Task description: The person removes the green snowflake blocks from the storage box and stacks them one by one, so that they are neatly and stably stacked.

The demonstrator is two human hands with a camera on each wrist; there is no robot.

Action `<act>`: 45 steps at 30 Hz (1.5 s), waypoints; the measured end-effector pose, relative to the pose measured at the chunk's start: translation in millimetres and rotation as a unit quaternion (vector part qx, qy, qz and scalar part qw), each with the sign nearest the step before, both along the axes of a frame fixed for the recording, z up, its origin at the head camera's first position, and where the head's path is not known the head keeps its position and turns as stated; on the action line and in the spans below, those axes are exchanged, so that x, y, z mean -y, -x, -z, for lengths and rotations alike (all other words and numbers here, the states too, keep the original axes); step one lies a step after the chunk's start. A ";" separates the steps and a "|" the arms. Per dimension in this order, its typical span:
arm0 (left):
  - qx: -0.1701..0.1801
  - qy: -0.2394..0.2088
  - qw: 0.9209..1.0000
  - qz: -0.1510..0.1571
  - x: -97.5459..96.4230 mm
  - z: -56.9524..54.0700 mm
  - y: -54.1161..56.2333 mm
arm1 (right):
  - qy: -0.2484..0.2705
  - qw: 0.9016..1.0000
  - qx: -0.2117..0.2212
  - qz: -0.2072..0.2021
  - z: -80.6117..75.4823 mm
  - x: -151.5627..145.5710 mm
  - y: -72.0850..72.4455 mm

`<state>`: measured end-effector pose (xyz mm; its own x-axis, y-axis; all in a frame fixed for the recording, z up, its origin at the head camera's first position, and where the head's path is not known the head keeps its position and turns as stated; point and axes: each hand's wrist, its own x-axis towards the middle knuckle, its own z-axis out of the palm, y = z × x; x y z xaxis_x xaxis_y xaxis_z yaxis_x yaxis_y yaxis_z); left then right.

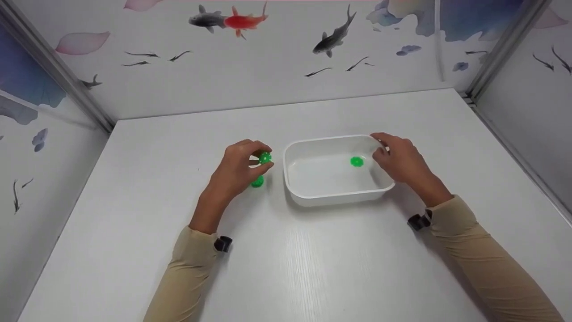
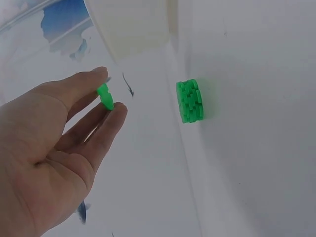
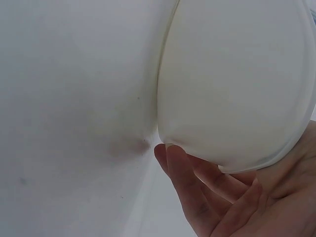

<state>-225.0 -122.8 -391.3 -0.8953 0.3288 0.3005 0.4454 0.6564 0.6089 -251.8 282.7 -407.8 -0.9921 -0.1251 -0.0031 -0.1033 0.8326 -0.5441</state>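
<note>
Between the thumb and fingertips of my left hand [image 1: 237, 166] is a small green flower-shaped plastic disc [image 1: 265, 157], raised off the table beside the left end of a white plastic box [image 1: 337, 197]. Below that hand a short stack of similar green discs [image 2: 189, 101] stands on the table, partly covered in the head view. One more green disc [image 1: 356, 161] lies flat on the box's floor, toward its right end. My right hand [image 1: 401, 160] grips the box's right end, with the thumb at the rim and the fingers against the outer wall.
The white table [image 1: 295, 264] carries the box and the discs. White panels with painted fish [image 1: 333, 40] rise behind it and at both sides, joined by metal corner posts [image 1: 509, 49]. A dark wrist device [image 1: 223, 243] sits at the left cuff.
</note>
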 end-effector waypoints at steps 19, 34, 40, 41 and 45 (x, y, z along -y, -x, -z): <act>0.068 0.075 0.994 -0.027 16.0 17.4 -4.4 | -0.001 1.000 -0.006 -0.002 0.7 1.5 -0.2; 0.100 0.124 0.987 -0.033 19.3 16.4 -2.8 | -0.006 1.000 -0.005 0.000 -0.7 2.8 0.1; 0.102 0.131 0.986 -0.031 20.1 16.8 -0.2 | -0.010 1.000 -0.019 -0.010 0.1 1.6 -0.3; 0.104 0.129 0.986 -0.031 20.1 16.7 0.1 | -0.010 1.000 -0.019 -0.010 0.0 1.6 -0.3; 0.108 0.127 0.986 -0.026 19.6 17.0 0.4 | -0.007 1.000 -0.016 -0.008 0.4 1.9 0.2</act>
